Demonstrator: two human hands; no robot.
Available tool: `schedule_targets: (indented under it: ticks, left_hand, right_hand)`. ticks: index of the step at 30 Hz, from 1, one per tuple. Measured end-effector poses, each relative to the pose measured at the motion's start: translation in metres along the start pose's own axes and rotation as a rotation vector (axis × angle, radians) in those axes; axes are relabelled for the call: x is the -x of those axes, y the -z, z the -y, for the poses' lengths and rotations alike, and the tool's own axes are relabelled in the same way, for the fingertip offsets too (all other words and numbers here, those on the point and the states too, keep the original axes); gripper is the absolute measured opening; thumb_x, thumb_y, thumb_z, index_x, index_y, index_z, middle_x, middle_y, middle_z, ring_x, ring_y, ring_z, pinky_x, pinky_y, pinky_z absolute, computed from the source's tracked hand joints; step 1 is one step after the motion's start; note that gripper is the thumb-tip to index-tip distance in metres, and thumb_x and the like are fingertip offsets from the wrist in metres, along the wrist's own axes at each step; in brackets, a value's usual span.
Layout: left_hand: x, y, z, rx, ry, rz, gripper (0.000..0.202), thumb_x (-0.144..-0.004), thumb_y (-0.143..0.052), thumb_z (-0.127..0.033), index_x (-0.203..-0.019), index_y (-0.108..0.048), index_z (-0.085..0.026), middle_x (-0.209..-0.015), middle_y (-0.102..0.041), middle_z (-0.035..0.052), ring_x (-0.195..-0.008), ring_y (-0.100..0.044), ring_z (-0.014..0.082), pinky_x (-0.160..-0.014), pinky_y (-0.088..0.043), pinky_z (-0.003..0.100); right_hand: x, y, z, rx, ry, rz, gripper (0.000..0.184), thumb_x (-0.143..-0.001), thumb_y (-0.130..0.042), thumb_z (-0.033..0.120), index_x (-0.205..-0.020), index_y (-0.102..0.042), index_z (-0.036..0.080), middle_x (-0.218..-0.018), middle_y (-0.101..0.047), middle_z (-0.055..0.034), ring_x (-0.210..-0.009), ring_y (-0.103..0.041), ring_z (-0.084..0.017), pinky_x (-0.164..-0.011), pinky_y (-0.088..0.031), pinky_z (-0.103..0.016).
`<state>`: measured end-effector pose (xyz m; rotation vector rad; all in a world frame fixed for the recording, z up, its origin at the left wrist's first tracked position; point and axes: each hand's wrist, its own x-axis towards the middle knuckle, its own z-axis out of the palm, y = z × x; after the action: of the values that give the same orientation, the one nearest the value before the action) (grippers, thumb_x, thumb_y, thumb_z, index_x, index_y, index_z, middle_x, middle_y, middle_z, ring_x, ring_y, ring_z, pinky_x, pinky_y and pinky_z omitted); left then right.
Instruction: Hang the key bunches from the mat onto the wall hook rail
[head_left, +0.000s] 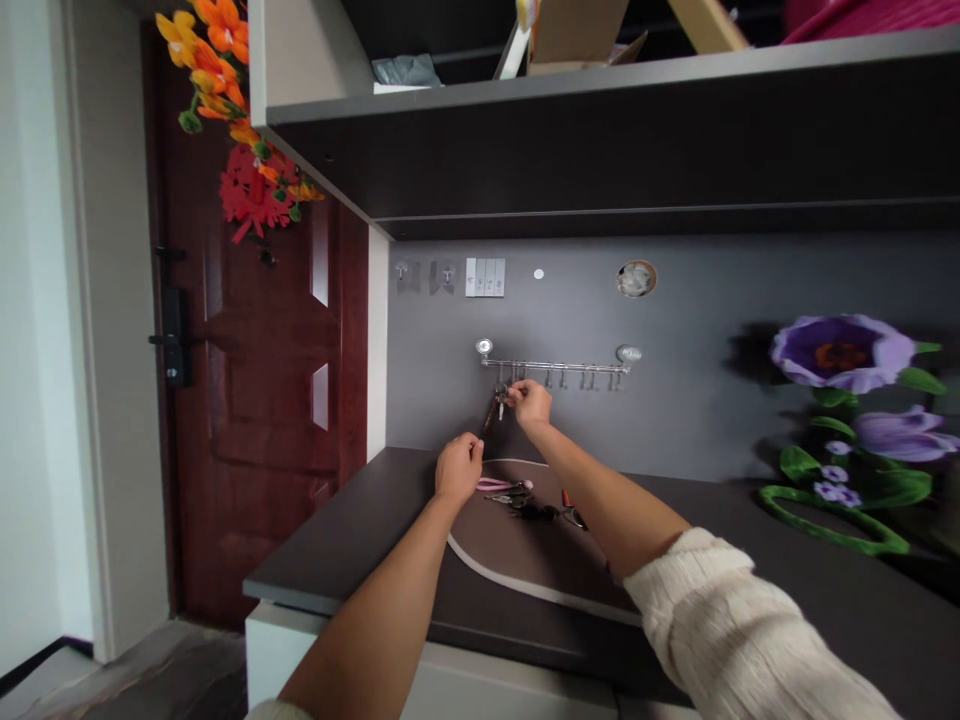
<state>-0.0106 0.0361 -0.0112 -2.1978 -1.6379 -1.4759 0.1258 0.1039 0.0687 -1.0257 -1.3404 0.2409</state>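
Under the left part of a metal hook rail on the grey wall, my right hand pinches a ring with keys near the hooks. A dark strap slants down from the keys, and my left hand is closed on its lower end. Whether the ring sits on a hook I cannot tell. Below, on a brown mat with a pale edge, lie a pink strap with keys and several dark items, partly hidden by my right forearm.
A shelf overhangs the counter. Purple artificial flowers stand at the right. Orange flowers hang at the upper left before a dark red door. Small clear hooks and a switch-like panel are on the wall.
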Motion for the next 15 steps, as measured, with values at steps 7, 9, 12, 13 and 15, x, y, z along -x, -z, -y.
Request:
schedule_targets:
  ticks: [7, 9, 12, 13, 15]
  left_hand:
    - [0.002, -0.001, -0.002, 0.022, -0.176, 0.107, 0.020, -0.080, -0.044, -0.030, -0.079, -0.060, -0.018, -0.077, -0.060, 0.0021, -0.074, -0.051, 0.0128, -0.068, -0.037, 0.024]
    - [0.004, -0.001, -0.004, 0.019, -0.234, 0.164, 0.020, -0.079, -0.046, -0.031, -0.080, -0.062, -0.019, -0.078, -0.060, 0.0024, -0.076, -0.051, 0.0134, -0.070, -0.038, 0.024]
    - [0.007, -0.002, -0.008, -0.002, -0.313, 0.262, 0.019, -0.078, -0.048, -0.031, -0.080, -0.064, -0.020, -0.080, -0.061, 0.0028, -0.080, -0.052, 0.0144, -0.074, -0.038, 0.025]
    - [0.008, -0.003, -0.009, -0.019, -0.332, 0.297, 0.019, -0.078, -0.049, -0.031, -0.081, -0.065, -0.020, -0.081, -0.061, 0.0030, -0.081, -0.052, 0.0146, -0.075, -0.038, 0.026]
    - [0.010, -0.003, -0.012, -0.059, -0.355, 0.357, 0.018, -0.077, -0.050, -0.029, -0.082, -0.066, -0.021, -0.082, -0.062, 0.0034, -0.082, -0.052, 0.0151, -0.076, -0.038, 0.026]
  right_hand:
    - [0.021, 0.028, 0.011, -0.085, -0.068, 0.034, 0.004, -0.064, -0.054, 0.020, -0.064, -0.055, 0.016, -0.056, -0.057, 0.0011, -0.051, -0.054, -0.011, -0.055, -0.047, -0.024]
    - [0.030, 0.039, 0.013, -0.096, -0.072, 0.063, 0.007, -0.064, -0.055, 0.022, -0.066, -0.056, 0.016, -0.058, -0.057, 0.0008, -0.052, -0.054, -0.010, -0.054, -0.045, -0.023]
    - [0.047, 0.056, 0.010, -0.072, -0.094, 0.121, 0.009, -0.063, -0.057, 0.024, -0.067, -0.058, 0.016, -0.060, -0.059, 0.0003, -0.054, -0.053, -0.010, -0.056, -0.044, -0.023]
    - [0.053, 0.062, 0.008, -0.057, -0.106, 0.144, 0.010, -0.063, -0.057, 0.024, -0.067, -0.058, 0.015, -0.060, -0.059, 0.0002, -0.054, -0.052, -0.010, -0.056, -0.043, -0.023]
    - [0.065, 0.072, 0.001, -0.022, -0.133, 0.188, 0.010, -0.063, -0.058, 0.024, -0.067, -0.059, 0.015, -0.060, -0.059, 0.0001, -0.055, -0.052, -0.010, -0.057, -0.042, -0.023]
